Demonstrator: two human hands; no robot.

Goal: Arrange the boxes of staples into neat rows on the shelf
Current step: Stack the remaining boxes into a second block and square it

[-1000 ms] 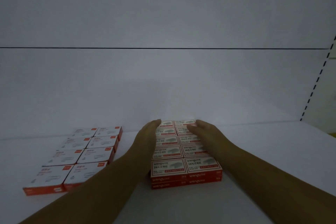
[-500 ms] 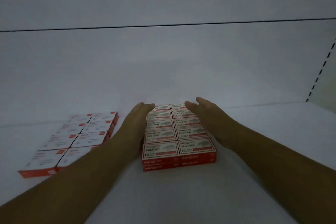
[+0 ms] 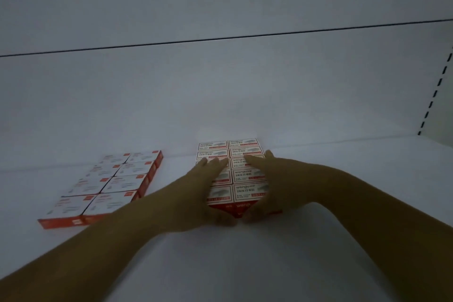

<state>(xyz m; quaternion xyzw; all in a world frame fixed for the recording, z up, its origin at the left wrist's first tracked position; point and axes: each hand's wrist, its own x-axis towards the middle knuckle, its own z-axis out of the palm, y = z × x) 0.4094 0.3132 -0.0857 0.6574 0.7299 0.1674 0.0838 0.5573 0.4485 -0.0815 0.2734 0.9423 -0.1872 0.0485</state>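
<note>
**Both palms flat on the staple block**

Two-column block of staple boxes (image 3: 241, 147) sits right of centre on the shelf (image 3: 343, 203), its far end close to the back wall. Left hand (image 3: 203, 186) and right hand (image 3: 266, 179) lie over the near rows with fingers straight. Their thumbs are down by the red front face, and nothing is gripped.

Risk: an uneven push would skew the columns or slide what looks like an upper layer.

Lids read "wengu" and "24/6". On the left group (image 3: 117, 184) the print is too blurred to read.

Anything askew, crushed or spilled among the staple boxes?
Nothing stands out. The left block and right block sit in straight two-wide rows, no box visibly tilted or crushed. The left hand and right hand cover part of the right block's front.
</note>
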